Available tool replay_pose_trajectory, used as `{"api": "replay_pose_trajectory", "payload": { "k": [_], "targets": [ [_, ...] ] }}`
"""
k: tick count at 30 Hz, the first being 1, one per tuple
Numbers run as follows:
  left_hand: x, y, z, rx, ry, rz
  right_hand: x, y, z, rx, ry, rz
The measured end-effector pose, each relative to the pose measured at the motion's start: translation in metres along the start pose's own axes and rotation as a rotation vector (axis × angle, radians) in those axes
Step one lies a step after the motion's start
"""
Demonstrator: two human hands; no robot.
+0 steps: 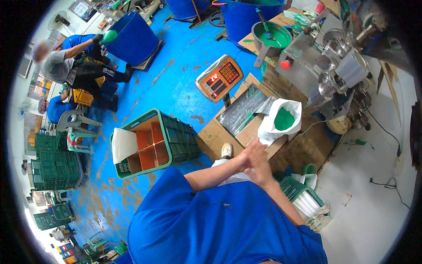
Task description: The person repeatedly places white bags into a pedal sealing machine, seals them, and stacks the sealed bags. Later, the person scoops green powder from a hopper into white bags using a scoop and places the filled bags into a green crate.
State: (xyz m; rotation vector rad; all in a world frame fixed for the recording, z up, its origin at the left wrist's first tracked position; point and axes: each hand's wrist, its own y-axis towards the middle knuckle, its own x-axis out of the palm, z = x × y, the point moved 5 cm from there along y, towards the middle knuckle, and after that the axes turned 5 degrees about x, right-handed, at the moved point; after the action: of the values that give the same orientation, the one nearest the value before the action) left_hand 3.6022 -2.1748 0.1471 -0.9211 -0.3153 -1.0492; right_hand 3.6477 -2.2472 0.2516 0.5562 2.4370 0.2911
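Note:
My left hand [244,161] and my right hand [259,163] meet in front of my body, fingers closed and pressed together. Whatever lies between them, if anything, is hidden. Just beyond them a white bag [269,126] stands with its mouth spread, showing green paste [284,119] inside. The bag rests by a scale platform [244,111] wrapped in clear film. An orange scale display [220,78] with lit red digits rises on a post at the platform's far left.
A green crate [178,140] with brown dividers and a white sheet stands left. Right is a metal machine [303,66] with a red knob, beside a pan [273,35] of green paste. Another crate [293,187] sits by my right forearm. Co-workers [61,66] are far left, near blue tubs [134,39].

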Motion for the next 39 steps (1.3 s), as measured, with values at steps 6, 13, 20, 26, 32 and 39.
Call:
{"api": "replay_pose_trajectory", "payload": {
  "k": [6, 13, 20, 26, 32, 39],
  "targets": [
    [-0.045, -0.034, -0.006, -0.194, 0.529, -0.057, 0.041, -0.076, 0.083, 0.565, -0.178, -0.289],
    [-0.184, -0.098, 0.065, -0.07, 1.612, -0.33, -0.001, -0.052, 0.111, 1.198, 0.527, -0.243],
    [-0.179, -0.006, 0.218, -0.057, 1.991, -0.211, -0.025, 0.27, 0.158, 0.87, 1.093, 0.279],
    [-0.128, 0.04, 0.363, 0.674, 1.477, 0.278, -0.019, 0.342, 0.175, 0.954, 0.709, 0.569],
    [-0.126, 0.057, 0.438, 0.715, 0.998, 0.484, -0.004, 0.267, 0.121, 0.865, 0.627, 0.341],
    [-0.06, 0.029, 0.425, 0.574, 0.989, 0.247, -0.009, 0.155, 0.048, 0.935, 0.58, 0.039]
  ]
}}
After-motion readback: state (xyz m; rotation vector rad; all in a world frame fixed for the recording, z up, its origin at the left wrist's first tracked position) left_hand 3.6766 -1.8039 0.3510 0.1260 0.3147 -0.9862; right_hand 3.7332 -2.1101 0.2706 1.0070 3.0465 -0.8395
